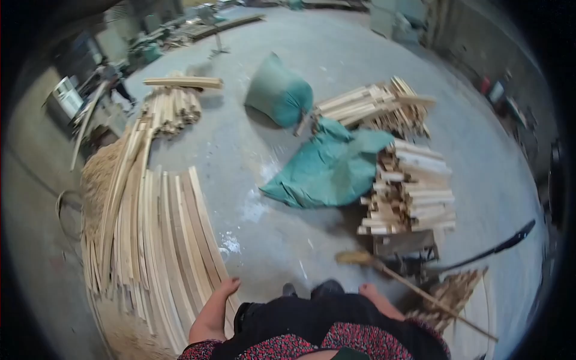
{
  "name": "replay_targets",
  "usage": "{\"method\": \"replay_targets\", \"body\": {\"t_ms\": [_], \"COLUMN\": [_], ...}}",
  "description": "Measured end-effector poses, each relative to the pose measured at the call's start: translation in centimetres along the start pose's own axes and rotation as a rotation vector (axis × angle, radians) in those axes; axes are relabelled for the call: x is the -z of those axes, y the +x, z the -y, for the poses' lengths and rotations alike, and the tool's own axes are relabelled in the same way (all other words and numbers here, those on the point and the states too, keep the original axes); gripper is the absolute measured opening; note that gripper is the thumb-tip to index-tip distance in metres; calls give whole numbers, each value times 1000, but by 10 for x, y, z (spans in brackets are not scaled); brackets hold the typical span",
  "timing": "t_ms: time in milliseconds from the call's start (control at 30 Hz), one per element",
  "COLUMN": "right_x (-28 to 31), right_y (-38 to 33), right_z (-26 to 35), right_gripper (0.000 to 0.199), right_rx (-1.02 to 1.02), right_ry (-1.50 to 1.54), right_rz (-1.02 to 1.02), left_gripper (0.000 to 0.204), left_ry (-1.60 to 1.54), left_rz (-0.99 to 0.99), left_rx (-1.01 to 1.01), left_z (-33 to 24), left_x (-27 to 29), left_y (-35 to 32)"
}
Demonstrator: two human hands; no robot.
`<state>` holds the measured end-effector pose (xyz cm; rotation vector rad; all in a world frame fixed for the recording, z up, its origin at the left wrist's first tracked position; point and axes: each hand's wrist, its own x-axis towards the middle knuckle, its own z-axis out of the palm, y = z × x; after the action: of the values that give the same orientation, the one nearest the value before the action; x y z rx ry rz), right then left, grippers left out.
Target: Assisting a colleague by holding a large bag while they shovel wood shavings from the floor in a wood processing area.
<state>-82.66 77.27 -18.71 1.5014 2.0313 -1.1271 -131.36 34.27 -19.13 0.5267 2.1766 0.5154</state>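
My left hand (228,286) hangs low at my side with its fingers loosely apart. It holds nothing, and its fingertips are at the near end of a long row of pale wooden slats (162,240) lying on the concrete floor. Only part of my right hand (368,291) shows beside my dark clothing. It is close to a thin wooden stick (432,300) with a straw-coloured head (354,258), though apart from it. Whether its fingers are closed is hidden.
A stacked pile of short cut wood pieces (411,192) stands ahead on the right, with a flat green sack (327,171) against it. Further off are a full green sack (279,93) and more wood bundles (375,105), (171,108). Sawdust (96,180) lies left. A dark curved bar (492,249) lies right.
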Motion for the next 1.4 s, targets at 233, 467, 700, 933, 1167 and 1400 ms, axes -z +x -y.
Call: {"method": "replay_targets", "body": {"t_ms": [233, 467, 700, 933, 1167, 1400], "right_x": [28, 123, 290, 414, 447, 428], "right_y": [131, 292, 519, 714, 840, 855], "right_z": [17, 49, 159, 177, 166, 245], "right_gripper": [33, 31, 27, 36, 54, 20], "right_rx": [47, 26, 102, -20, -103, -171], "right_ry": [15, -262, 209, 355, 603, 984], "right_rz": [-63, 38, -356, -651, -657, -553], "left_gripper": [44, 42, 47, 46, 44, 45], "left_ry": [-339, -407, -462, -409, -328, -351], "left_rz": [62, 101, 63, 100, 157, 189], "left_rx": [-22, 354, 485, 591, 710, 746], "left_z": [-209, -294, -373, -411, -359, -363], "left_x": [22, 35, 55, 79, 86, 77], "left_y": [131, 182, 261, 337, 379, 391]}}
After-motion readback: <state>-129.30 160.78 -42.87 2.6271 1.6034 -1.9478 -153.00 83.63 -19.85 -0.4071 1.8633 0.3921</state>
